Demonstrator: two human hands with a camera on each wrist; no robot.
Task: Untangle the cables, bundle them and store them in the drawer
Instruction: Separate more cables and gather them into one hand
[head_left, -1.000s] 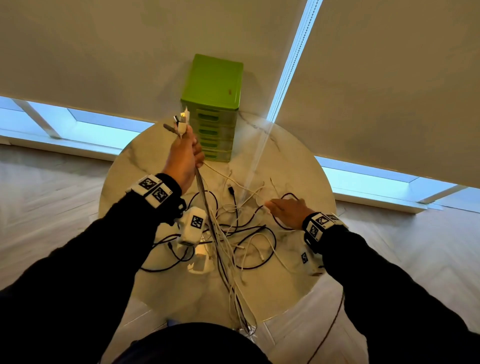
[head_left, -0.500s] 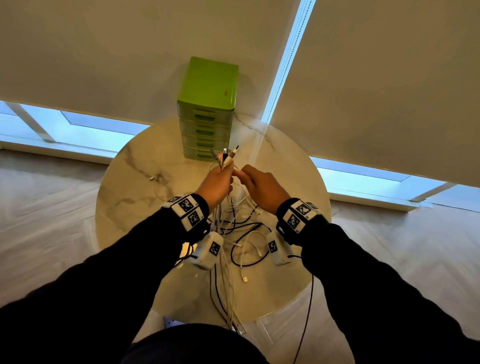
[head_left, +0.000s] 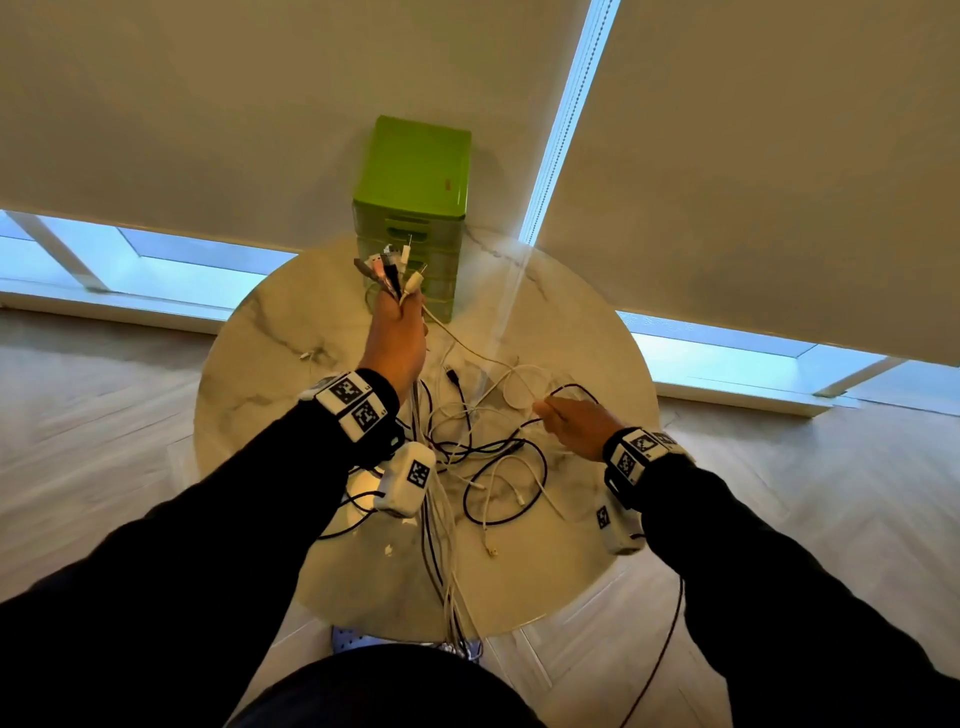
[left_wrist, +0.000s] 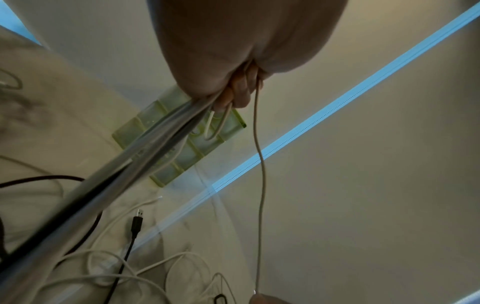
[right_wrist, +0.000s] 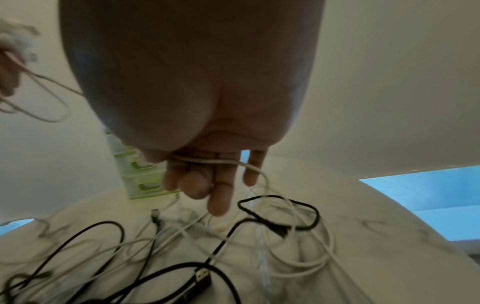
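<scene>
My left hand (head_left: 397, 338) is raised in front of the green drawer unit (head_left: 413, 166) and grips a bunch of cable ends (head_left: 395, 270), plugs sticking up. The gripped cables (left_wrist: 155, 148) slant down from the fist (left_wrist: 233, 51) toward me. One thin white cable (head_left: 467, 348) runs from that fist to my right hand (head_left: 574, 426), low over the tangle (head_left: 493, 457) of black and white cables. In the right wrist view this white cable (right_wrist: 215, 161) lies across the fingers (right_wrist: 221, 195), held under the thumb.
The round marble table (head_left: 270, 374) carries everything; the drawer unit stands at its far edge with drawers closed. Several cables hang over the near edge (head_left: 452, 613). A loose black USB plug (left_wrist: 137, 222) lies mid-table. A small connector (head_left: 306, 356) lies at the left.
Half a second ago both hands met at the plug ends. Since then my right hand has dropped right to the tangle with a white cable, and my left has risen toward the drawers.
</scene>
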